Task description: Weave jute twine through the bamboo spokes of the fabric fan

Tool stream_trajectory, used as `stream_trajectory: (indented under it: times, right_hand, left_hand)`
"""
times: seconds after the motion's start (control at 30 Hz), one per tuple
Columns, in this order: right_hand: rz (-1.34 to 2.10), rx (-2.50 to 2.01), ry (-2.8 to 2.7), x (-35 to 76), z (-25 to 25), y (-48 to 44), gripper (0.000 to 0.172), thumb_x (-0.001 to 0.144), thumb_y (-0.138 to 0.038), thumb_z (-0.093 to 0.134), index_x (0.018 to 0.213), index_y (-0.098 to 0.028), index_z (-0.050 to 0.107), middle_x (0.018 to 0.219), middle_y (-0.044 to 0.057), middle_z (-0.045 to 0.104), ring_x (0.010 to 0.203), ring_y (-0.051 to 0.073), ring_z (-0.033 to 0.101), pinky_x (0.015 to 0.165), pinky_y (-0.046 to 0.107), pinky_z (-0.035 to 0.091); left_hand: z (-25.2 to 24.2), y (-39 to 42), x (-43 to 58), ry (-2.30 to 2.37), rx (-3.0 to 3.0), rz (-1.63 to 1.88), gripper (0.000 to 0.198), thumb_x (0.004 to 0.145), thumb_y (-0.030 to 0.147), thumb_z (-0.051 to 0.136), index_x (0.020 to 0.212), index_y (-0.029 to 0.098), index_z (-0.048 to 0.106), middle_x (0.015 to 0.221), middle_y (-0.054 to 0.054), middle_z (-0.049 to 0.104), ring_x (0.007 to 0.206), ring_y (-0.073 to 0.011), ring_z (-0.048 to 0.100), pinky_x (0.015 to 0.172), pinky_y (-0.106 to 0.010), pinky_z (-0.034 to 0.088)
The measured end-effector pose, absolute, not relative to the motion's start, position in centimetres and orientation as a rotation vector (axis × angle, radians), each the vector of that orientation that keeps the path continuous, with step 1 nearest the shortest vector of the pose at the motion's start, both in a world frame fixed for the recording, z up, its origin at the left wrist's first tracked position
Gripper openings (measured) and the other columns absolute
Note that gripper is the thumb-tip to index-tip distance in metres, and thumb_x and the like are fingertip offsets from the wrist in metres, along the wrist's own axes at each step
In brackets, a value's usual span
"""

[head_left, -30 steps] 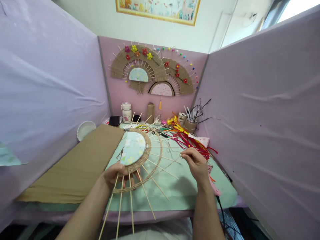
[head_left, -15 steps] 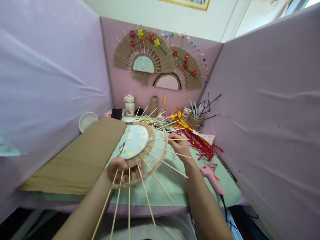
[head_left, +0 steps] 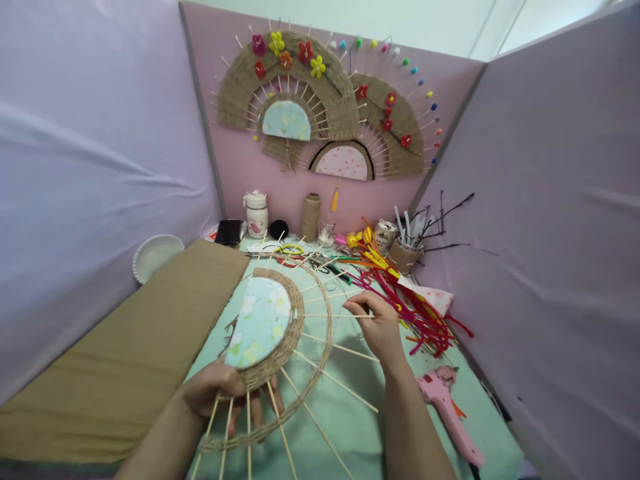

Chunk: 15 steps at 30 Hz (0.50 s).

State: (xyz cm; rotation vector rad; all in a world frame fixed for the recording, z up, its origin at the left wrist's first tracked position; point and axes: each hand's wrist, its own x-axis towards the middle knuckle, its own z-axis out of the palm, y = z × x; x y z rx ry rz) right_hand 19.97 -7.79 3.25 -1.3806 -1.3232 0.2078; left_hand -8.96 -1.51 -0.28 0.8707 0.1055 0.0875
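A woven fan frame (head_left: 295, 333) of pale sticks and brown twine, with a light-blue floral half-disc (head_left: 263, 320) at its centre, is held above the table. My left hand (head_left: 215, 390) grips its lower left end, thumb on top and fingers beneath among the sticks. At the right, my right hand (head_left: 377, 320) is beside the outer end of one stick, thumb and index finger pinched together. A thin strand seems to run from the twine ring toward this pinch, but what the fingertips hold is too small to name.
Brown fabric (head_left: 135, 340) covers the table's left side. A pink glue gun (head_left: 450, 413) lies at the right, below colourful pipe cleaners (head_left: 425, 320). A twine cone (head_left: 311, 217), a white jar (head_left: 257, 215) and a twig holder (head_left: 405, 253) stand behind. Finished fans (head_left: 290, 80) hang on the back panel.
My right hand has moved outward from the twine ring toward the stick's outer end. The fan frame and my left hand appear lower and further left, and the whole view has shifted closer.
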Motion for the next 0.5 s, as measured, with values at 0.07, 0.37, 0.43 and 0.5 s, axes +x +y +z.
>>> stream_trajectory:
  times: [0.07, 0.37, 0.43, 0.5]
  right_hand:
    - [0.176, -1.401, -1.345, 20.3, 3.0, -8.1, 0.017, 0.081, -0.031, 0.064, 0.067, -0.02, 0.064, 0.063, -0.001, 0.059, 0.056, 0.012, 0.048, 0.054, 0.026, 0.037]
    - [0.215, -1.445, -1.479, 20.9, 2.2, -8.1, 0.013, 0.088, -0.023, 0.058, 0.075, -0.02, 0.06, 0.069, 0.001, 0.059, 0.066, 0.014, 0.054, 0.06, 0.027, 0.041]
    - [0.21, -1.445, -1.499, 21.2, 2.0, -7.9, 0.01, 0.088, -0.02, 0.058, 0.078, -0.02, 0.06, 0.072, 0.001, 0.06, 0.068, 0.014, 0.055, 0.062, 0.027, 0.042]
    - [0.173, -1.439, -1.52, 21.5, 1.9, -7.7, 0.007, 0.088, -0.018, 0.058, 0.082, -0.02, 0.061, 0.075, 0.001, 0.06, 0.072, 0.015, 0.055, 0.064, 0.028, 0.044]
  left_hand:
    - [-0.4, -1.6, -8.7, 0.124, 0.851, 0.072, 0.062, 0.069, 0.021, 0.055, 0.131, 0.022, 0.05, 0.098, -0.012, 0.072, 0.063, -0.0257, 0.069, 0.043, -0.027, 0.05]
    - [-0.1, -0.4, -8.7, 0.271, 0.739, 0.117, 0.056, 0.092, 0.048, 0.034, 0.11, 0.004, 0.065, 0.077, -0.017, 0.072, 0.046, -0.0129, 0.06, 0.029, -0.012, 0.03]
    - [-0.3, 0.0, -8.8, 0.321, 0.713, 0.098, 0.061, 0.092, 0.05, 0.031, 0.1, 0.002, 0.069, 0.074, -0.017, 0.072, 0.045, -0.0128, 0.059, 0.027, -0.013, 0.029]
    - [-0.8, 0.4, -8.8, 0.361, 0.67, 0.1, 0.066, 0.092, 0.05, 0.029, 0.093, 0.0, 0.071, 0.07, -0.017, 0.071, 0.043, -0.0123, 0.057, 0.025, -0.014, 0.024]
